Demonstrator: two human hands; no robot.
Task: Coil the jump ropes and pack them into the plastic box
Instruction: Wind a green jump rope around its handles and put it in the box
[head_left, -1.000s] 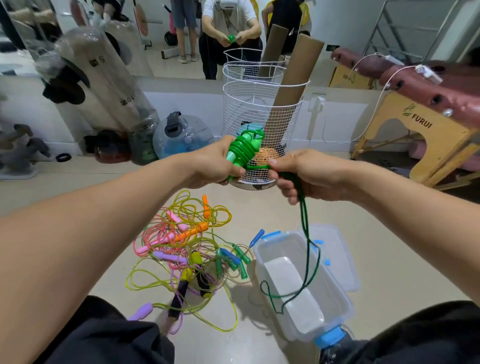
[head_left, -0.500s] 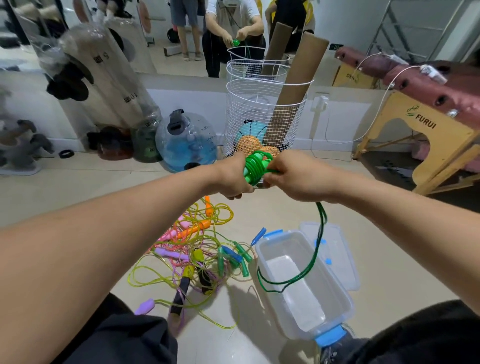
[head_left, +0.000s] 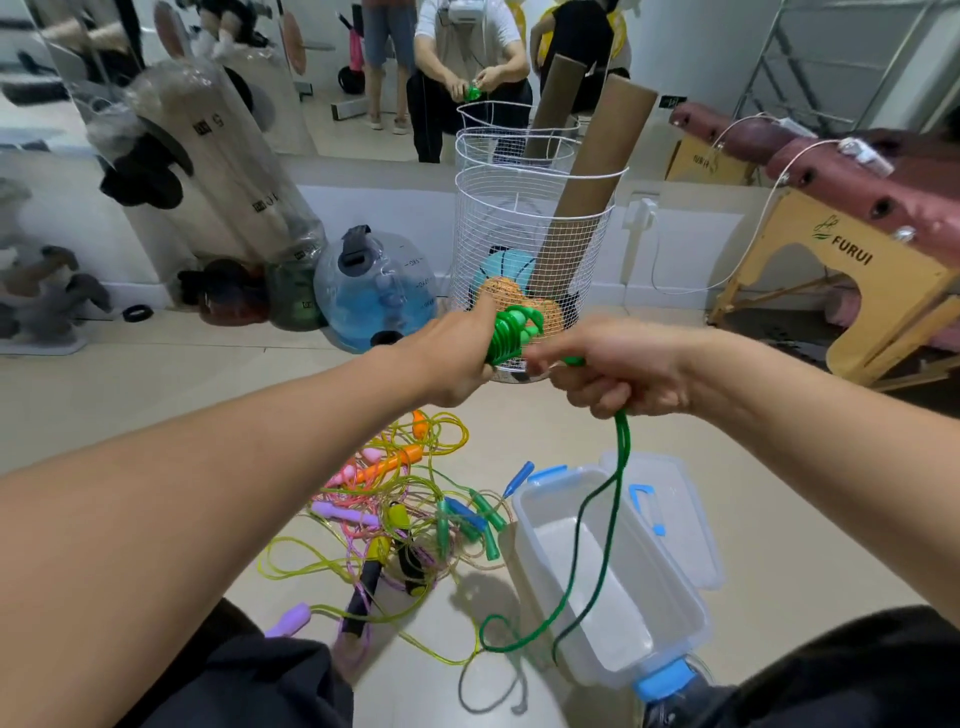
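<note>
I see left hand (head_left: 457, 358) fisted round coiled green jump rope (head_left: 511, 332); right hand (head_left: 618, 371) curled, gripping glossy cord tail, loop dangling at 6 o'clock over translucent plastic box (head_left: 691, 597).

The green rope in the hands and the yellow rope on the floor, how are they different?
The green rope is wound tight and held up in both hands; the yellow rope sprawls loose on the floor. Green looks solid, yellow see-through. Neither is in the plastic box yet.
</note>
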